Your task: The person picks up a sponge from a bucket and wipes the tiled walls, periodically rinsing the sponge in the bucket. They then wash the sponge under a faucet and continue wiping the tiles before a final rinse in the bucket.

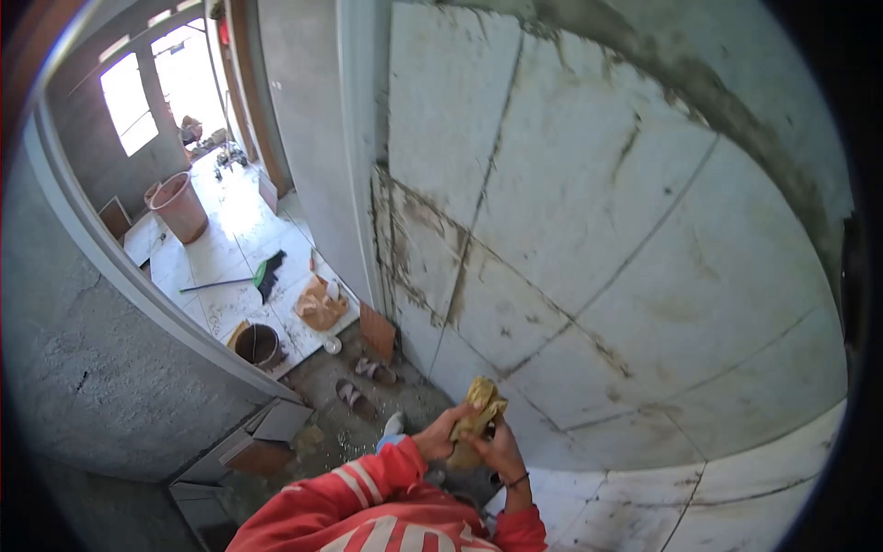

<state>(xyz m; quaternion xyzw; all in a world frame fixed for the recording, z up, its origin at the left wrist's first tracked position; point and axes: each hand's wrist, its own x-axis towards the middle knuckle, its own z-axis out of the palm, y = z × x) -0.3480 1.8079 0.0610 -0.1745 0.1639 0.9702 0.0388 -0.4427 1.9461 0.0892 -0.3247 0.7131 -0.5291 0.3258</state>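
Note:
Between my two hands, in front of my chest, is a crumpled yellow cloth [486,394], bunched up with folds sticking out at the top. My left hand [436,439] is closed around its left side, thumb pressed against the folds. On the other side my right hand [501,454], with a dark band at the wrist, grips it too. The lower part of the cloth hangs between the palms. Both forearms come out of red sleeves. The white tiled wall [589,212], smeared with brown along its joints, stands just beyond my hands.
A pair of sandals [355,397] lies on the wet floor by a doorway. Beyond it are a dark bucket [258,345], a brown bag [320,308], a green broom [268,276] and a large reddish bin [180,210]. Loose tiles [280,421] lean at lower left.

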